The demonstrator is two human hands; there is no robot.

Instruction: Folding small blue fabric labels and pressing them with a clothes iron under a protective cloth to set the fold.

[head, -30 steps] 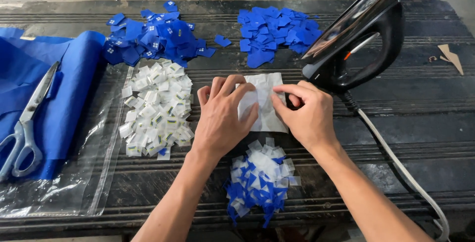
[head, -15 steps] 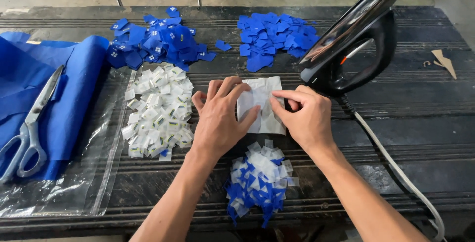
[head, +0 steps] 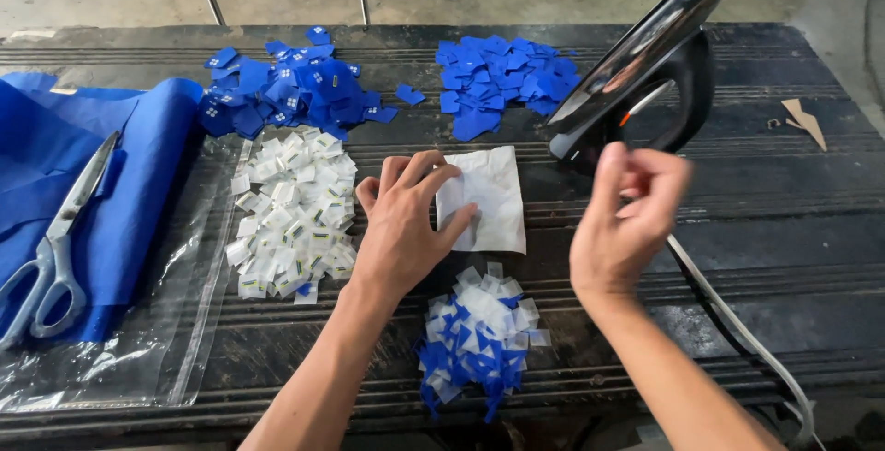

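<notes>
My left hand (head: 406, 220) lies flat, fingers spread, pressing the left edge of a white fabric square (head: 489, 197) on the dark table. My right hand (head: 627, 216) is lifted off the square to its right, blurred, fingers curled loosely; whether it holds anything is unclear. Just behind that hand an upright black iron (head: 645, 82) stands on its heel. A pile of white and blue pieces (head: 475, 336) lies in front of the square, between my forearms.
White labels (head: 290, 216) are heaped on a clear plastic bag (head: 138, 350). Two blue piece piles (head: 290, 91) (head: 502, 77) lie at the back. Scissors (head: 55, 248) rest on folded blue cloth (head: 120, 174) at left. The iron's cord (head: 737, 322) trails right.
My right hand has left the white square and risen to the right, toward the iron. The left hand stays on the square.
</notes>
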